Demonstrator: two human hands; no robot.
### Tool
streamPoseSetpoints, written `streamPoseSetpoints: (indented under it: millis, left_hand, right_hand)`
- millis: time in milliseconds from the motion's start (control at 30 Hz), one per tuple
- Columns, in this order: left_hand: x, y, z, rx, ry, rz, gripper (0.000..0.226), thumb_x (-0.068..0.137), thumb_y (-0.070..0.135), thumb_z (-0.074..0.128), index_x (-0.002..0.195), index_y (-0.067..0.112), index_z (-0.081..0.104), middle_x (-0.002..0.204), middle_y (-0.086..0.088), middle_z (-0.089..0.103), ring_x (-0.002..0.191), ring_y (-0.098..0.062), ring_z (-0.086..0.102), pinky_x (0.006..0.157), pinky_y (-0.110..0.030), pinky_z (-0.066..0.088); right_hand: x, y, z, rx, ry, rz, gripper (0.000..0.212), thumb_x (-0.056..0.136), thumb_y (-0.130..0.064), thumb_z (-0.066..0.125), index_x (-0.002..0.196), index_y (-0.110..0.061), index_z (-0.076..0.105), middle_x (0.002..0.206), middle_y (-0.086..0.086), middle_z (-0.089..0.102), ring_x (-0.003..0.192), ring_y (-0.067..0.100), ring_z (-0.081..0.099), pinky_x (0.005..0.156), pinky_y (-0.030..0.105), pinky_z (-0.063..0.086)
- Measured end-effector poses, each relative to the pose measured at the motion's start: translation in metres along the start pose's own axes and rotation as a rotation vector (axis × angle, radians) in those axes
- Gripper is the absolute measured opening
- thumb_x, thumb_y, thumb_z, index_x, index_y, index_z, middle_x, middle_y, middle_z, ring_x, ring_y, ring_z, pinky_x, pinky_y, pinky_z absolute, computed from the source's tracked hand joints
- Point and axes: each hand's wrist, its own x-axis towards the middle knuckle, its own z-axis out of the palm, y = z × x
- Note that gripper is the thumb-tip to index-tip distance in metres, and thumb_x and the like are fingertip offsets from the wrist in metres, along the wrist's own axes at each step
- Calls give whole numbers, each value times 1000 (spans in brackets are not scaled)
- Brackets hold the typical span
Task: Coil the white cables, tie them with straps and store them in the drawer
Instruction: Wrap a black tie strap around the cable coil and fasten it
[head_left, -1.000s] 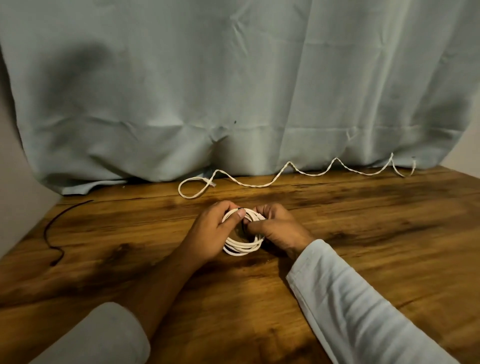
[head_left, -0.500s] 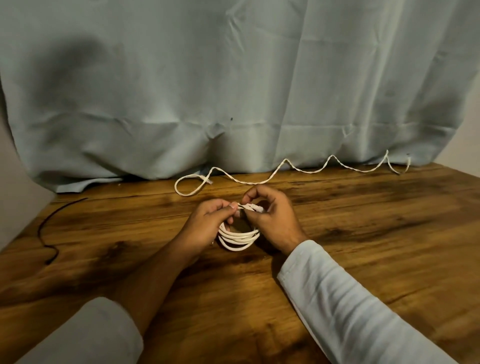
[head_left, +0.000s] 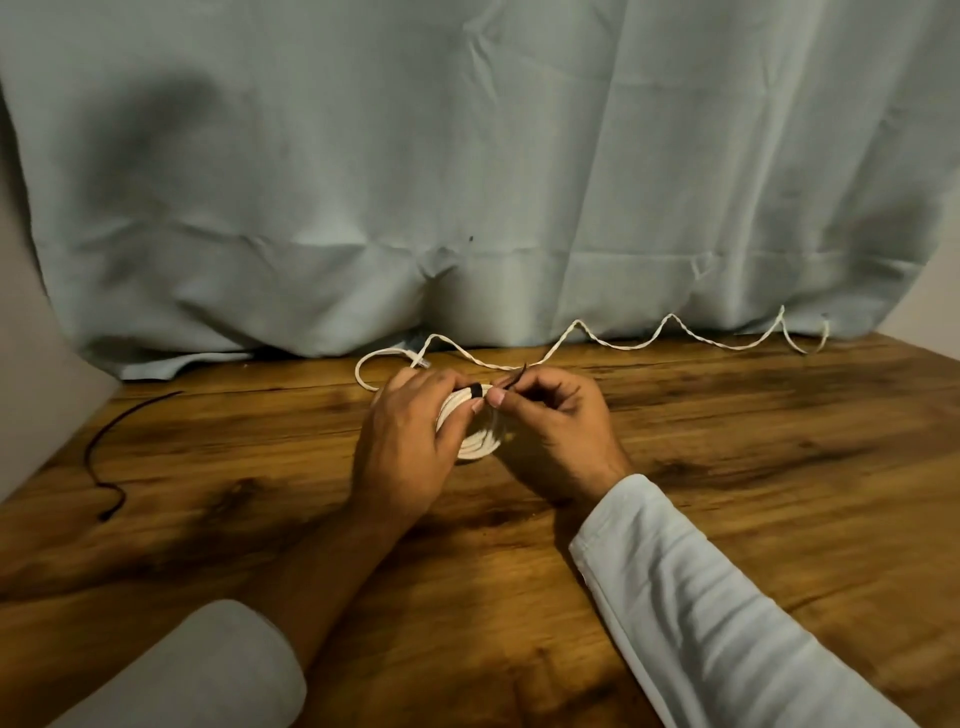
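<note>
A coiled white cable (head_left: 478, 441) sits on the wooden table (head_left: 727, 467) between my hands. My left hand (head_left: 410, 441) grips the coil from the left, thumb near its top. A dark strap (head_left: 475, 391) is wrapped over the top of the coil. My right hand (head_left: 556, 421) pinches the strap's free end (head_left: 519, 375), which sticks up between thumb and forefinger. A second white cable (head_left: 613, 343) lies uncoiled in a wavy line along the back of the table, its left end looped behind my hands.
A thin black strap (head_left: 104, 467) lies loose on the table at the far left. A grey-blue curtain (head_left: 467, 182) hangs behind the table and drapes onto its back edge. No drawer is in view.
The dark strap now shows around the top of the coil, with its end pinched in my right hand. My left hand has closed further over the coil.
</note>
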Motion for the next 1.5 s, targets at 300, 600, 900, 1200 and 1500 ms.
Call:
streamPoseSetpoints:
  millis: [300, 600, 900, 1200, 1500]
  left_hand:
    - [-2, -5, -2, -22, -131, -10, 20, 96, 29, 68, 116, 26, 70, 114, 8, 71, 110, -15, 61, 94, -46, 51]
    - [0, 0, -7, 161, -74, 55, 20, 94, 29, 69, 113, 32, 68, 110, 12, 70, 106, -15, 61, 89, -34, 30]
    - [-3, -12, -3, -233, -275, -84, 21, 87, 29, 80, 105, 31, 70, 101, 19, 72, 93, -1, 66, 82, -38, 56]
    - [-2, -22, -6, -402, -407, -174, 22, 90, 19, 77, 109, 30, 73, 104, 12, 76, 99, -7, 70, 92, -43, 57]
    - [-1, -14, -8, -293, -383, -99, 29, 84, 20, 84, 111, 27, 77, 101, 17, 76, 94, 5, 69, 83, -14, 52]
  right_hand:
    - [-2, 4, -13, -129, -49, 85, 3, 86, 1, 78, 87, -2, 79, 94, 10, 77, 93, 27, 74, 91, 49, 61]
    - [0, 7, -12, -161, -18, -7, 17, 80, 1, 83, 78, -15, 80, 93, 9, 75, 93, 27, 73, 93, 52, 59]
    - [-4, 17, -17, -98, -119, 117, 13, 87, 2, 77, 80, -9, 76, 86, 14, 75, 79, 24, 69, 79, 42, 61]
    - [-8, 21, -25, 32, -218, 290, 9, 95, -9, 70, 93, -10, 78, 91, 20, 72, 77, 20, 68, 64, 26, 52]
    - [-9, 20, -24, 141, -190, 345, 13, 97, -3, 65, 85, -5, 68, 77, 12, 66, 66, 16, 62, 63, 23, 50]
